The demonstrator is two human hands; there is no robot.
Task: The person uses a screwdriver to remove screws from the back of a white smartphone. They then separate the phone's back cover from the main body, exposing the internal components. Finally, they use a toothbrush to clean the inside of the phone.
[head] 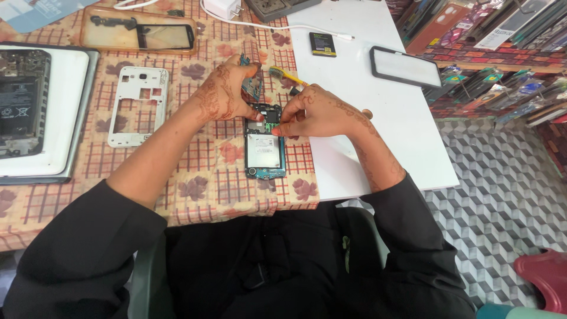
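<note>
An opened phone with its back removed lies on the patterned tablecloth, its silver inner plate facing up. My left hand rests on the phone's upper left corner, fingertips pressed to the top edge. My right hand pinches at the phone's upper right part, thumb and fingers closed on the circuit area. A small circuit board lies just behind my left hand. A yellow-handled brush sits behind my right hand.
A white phone frame lies to the left. An opened tablet sits at the far left. A touch panel lies at the back. On the white board are a battery and a black-rimmed screen. Charger at back.
</note>
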